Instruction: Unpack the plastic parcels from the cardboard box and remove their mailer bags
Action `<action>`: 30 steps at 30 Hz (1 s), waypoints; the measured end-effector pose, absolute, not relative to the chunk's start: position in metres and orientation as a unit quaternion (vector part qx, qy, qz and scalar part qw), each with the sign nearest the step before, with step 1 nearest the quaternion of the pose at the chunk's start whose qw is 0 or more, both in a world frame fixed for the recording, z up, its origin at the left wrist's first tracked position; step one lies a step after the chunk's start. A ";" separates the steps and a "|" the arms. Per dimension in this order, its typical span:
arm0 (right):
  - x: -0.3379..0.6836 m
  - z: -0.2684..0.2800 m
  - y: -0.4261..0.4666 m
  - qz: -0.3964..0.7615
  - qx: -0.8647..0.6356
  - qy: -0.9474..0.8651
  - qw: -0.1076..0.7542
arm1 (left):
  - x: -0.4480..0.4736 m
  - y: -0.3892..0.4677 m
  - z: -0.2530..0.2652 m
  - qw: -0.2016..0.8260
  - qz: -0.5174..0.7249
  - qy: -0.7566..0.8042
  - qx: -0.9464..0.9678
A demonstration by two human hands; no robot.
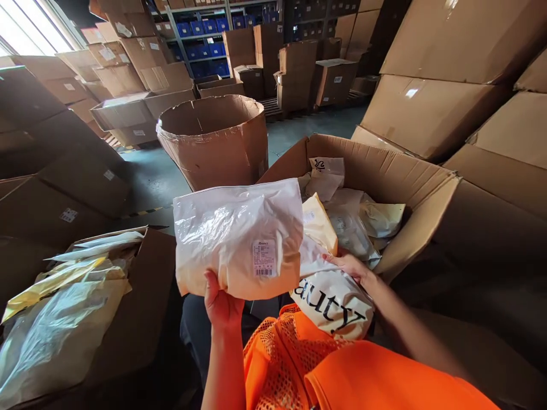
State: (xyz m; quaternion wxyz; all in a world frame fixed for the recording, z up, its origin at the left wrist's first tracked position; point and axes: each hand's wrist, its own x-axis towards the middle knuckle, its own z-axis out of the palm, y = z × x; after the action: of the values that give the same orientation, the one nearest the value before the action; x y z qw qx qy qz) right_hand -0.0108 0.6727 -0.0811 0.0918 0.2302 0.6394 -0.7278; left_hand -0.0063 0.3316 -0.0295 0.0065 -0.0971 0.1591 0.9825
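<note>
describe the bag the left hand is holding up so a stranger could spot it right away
Start at the open cardboard box full of packets on the right. Just left of it, the left hand lifts a cream plastic bag. Unlike its neighbours, it is raised and shows a small white barcode label.

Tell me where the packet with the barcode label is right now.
In the head view, the packet with the barcode label is at centre, held up by the left hand, in front of the round cardboard bin and left of the open carton.

A packet (238, 239) is held up before an open carton (384, 171) filled with packets; a round cardboard bin (213, 142) stands behind, another carton (141, 307) left.
</note>
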 end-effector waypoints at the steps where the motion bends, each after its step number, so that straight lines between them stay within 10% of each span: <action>1: -0.011 -0.081 0.673 -0.731 0.232 0.635 0.091 | -0.007 0.332 -0.029 0.002 0.983 0.154 -0.103; 17: -0.014 -0.082 0.668 -0.735 0.232 0.628 0.108 | -0.013 0.337 -0.027 -0.022 0.968 0.194 -0.160; 30: 0.008 0.009 0.727 -0.754 0.180 0.616 -0.142 | -0.047 0.308 -0.115 0.095 0.877 0.393 -0.259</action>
State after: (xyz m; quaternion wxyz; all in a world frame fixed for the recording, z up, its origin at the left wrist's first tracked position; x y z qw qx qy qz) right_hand 0.0075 0.7266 0.0093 -0.1422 0.1802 0.6157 -0.7538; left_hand -0.0473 0.3082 -0.1149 0.0955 -0.2594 0.3929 0.8770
